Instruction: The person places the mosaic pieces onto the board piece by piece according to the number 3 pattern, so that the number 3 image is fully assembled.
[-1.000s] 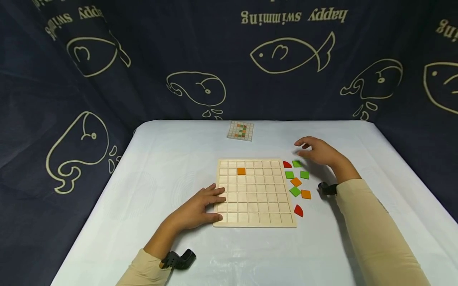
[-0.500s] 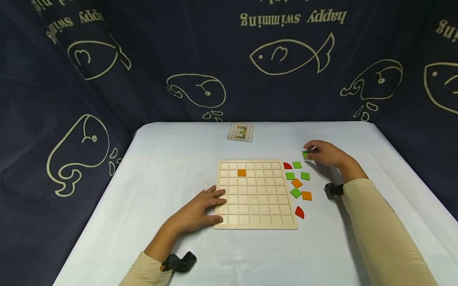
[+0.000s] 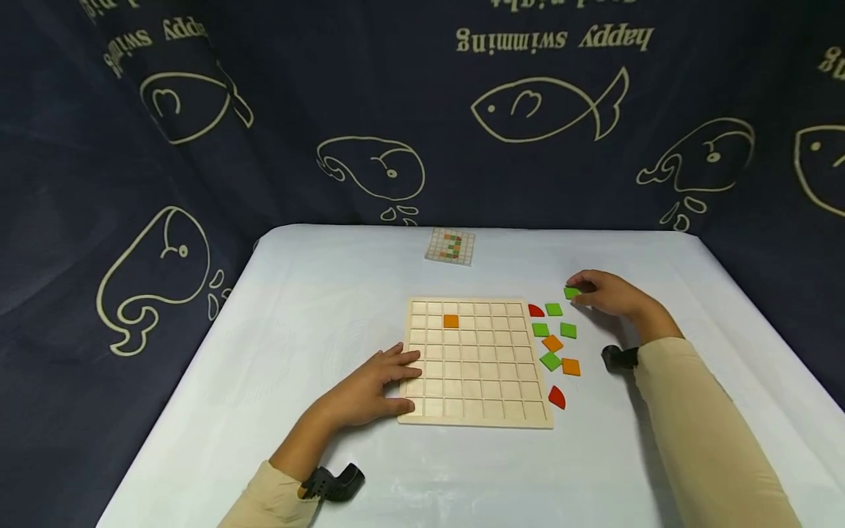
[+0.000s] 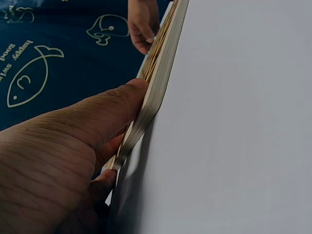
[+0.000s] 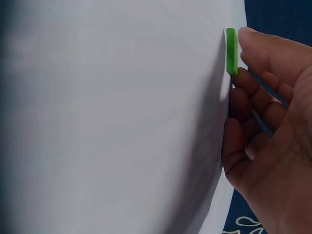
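My left hand [image 3: 366, 389] rests on the left edge of a pale wooden grid board [image 3: 478, 422], fingers spread and the tips on its surface. In the left wrist view the thumb [image 4: 117, 105] lies over the edge of the board [image 4: 158, 92]. One orange square tile [image 3: 451, 321] sits in a cell near the top of the grid. Beyond the board's far right corner, my right hand [image 3: 610, 295] holds a green square tile [image 3: 571, 293] between thumb and fingers. The right wrist view shows this green tile [image 5: 231, 52] edge-on at the white surface, by the thumb and a fingertip.
Right of the board lie several loose tiles: green squares [image 3: 568, 331], orange squares [image 3: 571, 367] and two red quarter-rounds [image 3: 557, 397]. A small pattern card [image 3: 450, 246] lies at the back of the white table [image 3: 310, 293]. A dark fish-print cloth [image 3: 277, 95] hangs behind.
My right hand has moved slightly right and nearer, and a green tile now shows at its fingers. The left hand stays on the board. The head view has shifted a little.
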